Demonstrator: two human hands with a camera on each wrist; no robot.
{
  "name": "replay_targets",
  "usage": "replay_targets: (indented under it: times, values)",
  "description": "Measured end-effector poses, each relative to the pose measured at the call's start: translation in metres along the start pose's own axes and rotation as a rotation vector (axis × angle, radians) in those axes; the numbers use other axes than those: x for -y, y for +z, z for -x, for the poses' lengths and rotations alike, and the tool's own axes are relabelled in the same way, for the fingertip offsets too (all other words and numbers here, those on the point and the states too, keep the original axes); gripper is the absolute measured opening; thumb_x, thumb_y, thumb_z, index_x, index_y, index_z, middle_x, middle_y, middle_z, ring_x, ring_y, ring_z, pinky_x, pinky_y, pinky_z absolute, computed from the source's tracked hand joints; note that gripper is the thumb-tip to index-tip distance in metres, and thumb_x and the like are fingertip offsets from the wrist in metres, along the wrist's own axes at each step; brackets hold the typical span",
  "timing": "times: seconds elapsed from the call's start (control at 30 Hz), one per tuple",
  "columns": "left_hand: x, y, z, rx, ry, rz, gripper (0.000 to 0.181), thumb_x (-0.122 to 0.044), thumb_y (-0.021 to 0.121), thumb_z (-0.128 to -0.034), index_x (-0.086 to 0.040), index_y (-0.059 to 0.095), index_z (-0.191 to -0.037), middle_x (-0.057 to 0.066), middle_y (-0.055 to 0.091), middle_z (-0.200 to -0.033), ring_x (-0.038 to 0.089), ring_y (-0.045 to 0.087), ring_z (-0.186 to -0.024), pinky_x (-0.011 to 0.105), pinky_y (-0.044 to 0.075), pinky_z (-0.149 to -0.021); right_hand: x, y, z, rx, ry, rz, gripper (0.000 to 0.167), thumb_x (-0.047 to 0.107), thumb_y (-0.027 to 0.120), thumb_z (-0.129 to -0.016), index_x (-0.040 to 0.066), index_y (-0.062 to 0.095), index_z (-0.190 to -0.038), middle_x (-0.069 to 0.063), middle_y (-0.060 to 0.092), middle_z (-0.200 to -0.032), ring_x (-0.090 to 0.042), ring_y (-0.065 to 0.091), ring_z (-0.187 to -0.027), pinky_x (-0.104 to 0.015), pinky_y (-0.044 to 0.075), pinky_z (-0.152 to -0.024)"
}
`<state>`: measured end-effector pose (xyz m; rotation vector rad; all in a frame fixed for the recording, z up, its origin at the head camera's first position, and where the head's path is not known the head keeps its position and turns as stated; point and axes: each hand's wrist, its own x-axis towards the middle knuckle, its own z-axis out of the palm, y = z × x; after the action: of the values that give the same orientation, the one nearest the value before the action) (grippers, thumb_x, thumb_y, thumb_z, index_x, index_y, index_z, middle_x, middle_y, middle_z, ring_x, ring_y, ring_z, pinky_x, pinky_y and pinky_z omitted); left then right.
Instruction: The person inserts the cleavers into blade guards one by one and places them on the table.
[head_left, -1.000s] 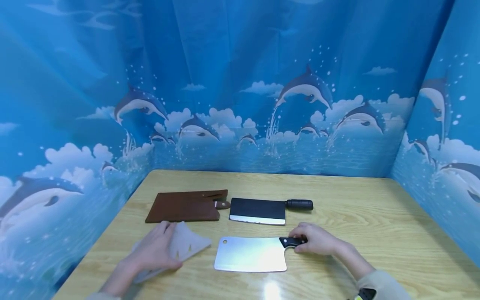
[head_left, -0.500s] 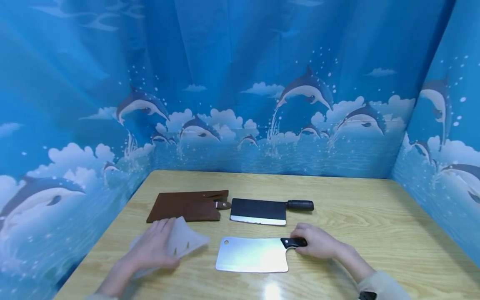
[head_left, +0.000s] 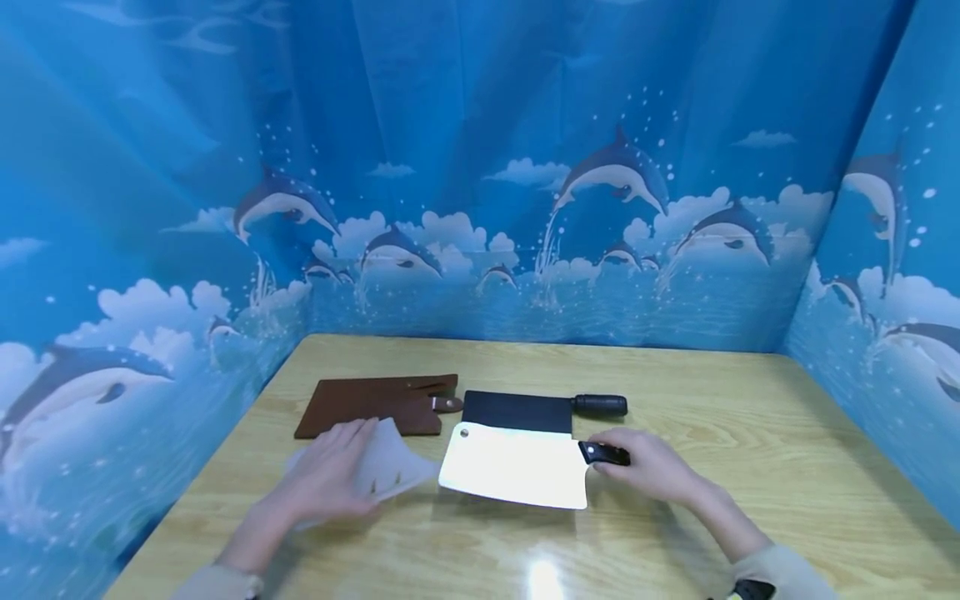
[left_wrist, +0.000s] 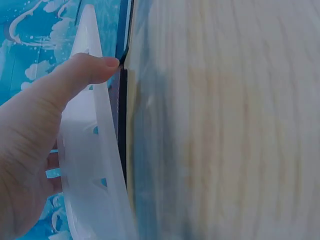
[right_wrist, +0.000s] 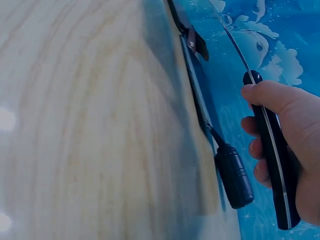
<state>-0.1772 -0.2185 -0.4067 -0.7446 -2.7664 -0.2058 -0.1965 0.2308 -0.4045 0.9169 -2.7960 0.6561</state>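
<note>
My right hand grips the black riveted handle of a silver cleaver, whose bright blade is lifted off the table and points left. In my left hand is a white translucent plastic blade cover with small slots, its thumb over the near edge and the fingers behind, as the left wrist view shows. The cover sits just left of the blade's end, with a narrow gap or slight overlap that I cannot tell apart. Both stand above the wooden table.
Behind the silver blade lies a black cleaver with a round black handle, its lower edge partly hidden. A brown leather sheath with a snap strap lies to its left. A blue dolphin curtain borders the wooden table.
The silver cleaver has been raised from the table and moved away from me, slightly right. My left hand has carried the white cover right and farther from me, towards the blade's end.
</note>
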Motion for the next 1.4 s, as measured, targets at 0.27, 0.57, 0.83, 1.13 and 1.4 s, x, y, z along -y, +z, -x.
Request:
replay_targets:
  times: [0.27, 0.57, 0.83, 1.13, 1.4]
  values:
    - [-0.009, 0.0, -0.013, 0.014, 0.058, -0.025, 0.109, -0.053, 0.078, -0.0536, 0.007, 0.038, -0.136, 0.02, 0.048, -0.127, 0.034, 0.046, -0.115, 0.049, 0.038, -0.095, 0.001, -0.011, -0.004, -0.057, 0.121, 0.0, 0.031, 0.024, 0.069, -0.084, 0.01, 0.066, -0.111, -0.005, 0.066, -0.101, -0.021, 0.063, -0.087, -0.037, 0.051, -0.07]
    - [-0.021, -0.001, -0.023, -0.017, 0.159, -0.039, 0.108, -0.05, 0.079, -0.0507, 0.007, 0.039, -0.134, 0.02, 0.05, -0.125, 0.034, 0.047, -0.113, 0.048, 0.042, -0.09, 0.003, -0.01, -0.007, -0.149, 0.16, 0.034, 0.03, 0.021, 0.071, -0.082, 0.009, 0.067, -0.109, -0.007, 0.066, -0.098, -0.02, 0.062, -0.081, -0.033, 0.048, -0.063]
    - [-0.03, 0.003, -0.025, 0.009, 0.199, -0.028, 0.11, -0.052, 0.077, -0.0529, 0.006, 0.036, -0.136, 0.02, 0.047, -0.128, 0.034, 0.045, -0.115, 0.049, 0.041, -0.092, 0.008, -0.006, -0.011, -0.198, 0.128, 0.076, 0.033, 0.022, 0.072, -0.08, 0.009, 0.067, -0.11, -0.01, 0.067, -0.1, -0.029, 0.063, -0.088, -0.042, 0.05, -0.069]
    - [-0.035, 0.003, -0.026, 0.014, 0.201, -0.035, 0.112, -0.055, 0.076, -0.0527, 0.005, 0.034, -0.138, 0.02, 0.046, -0.13, 0.034, 0.044, -0.118, 0.049, 0.038, -0.095, 0.01, -0.002, -0.013, -0.213, 0.119, 0.099, 0.033, 0.022, 0.073, -0.079, 0.01, 0.068, -0.109, -0.009, 0.067, -0.1, -0.027, 0.063, -0.087, -0.042, 0.05, -0.068]
    - [-0.037, 0.004, -0.028, 0.016, 0.21, -0.06, 0.111, -0.056, 0.075, -0.0537, 0.006, 0.036, -0.137, 0.021, 0.047, -0.129, 0.034, 0.045, -0.116, 0.048, 0.039, -0.094, 0.011, -0.001, -0.014, -0.223, 0.097, 0.186, 0.031, 0.025, 0.074, -0.078, 0.011, 0.068, -0.106, -0.007, 0.067, -0.094, -0.024, 0.064, -0.081, -0.039, 0.05, -0.063]
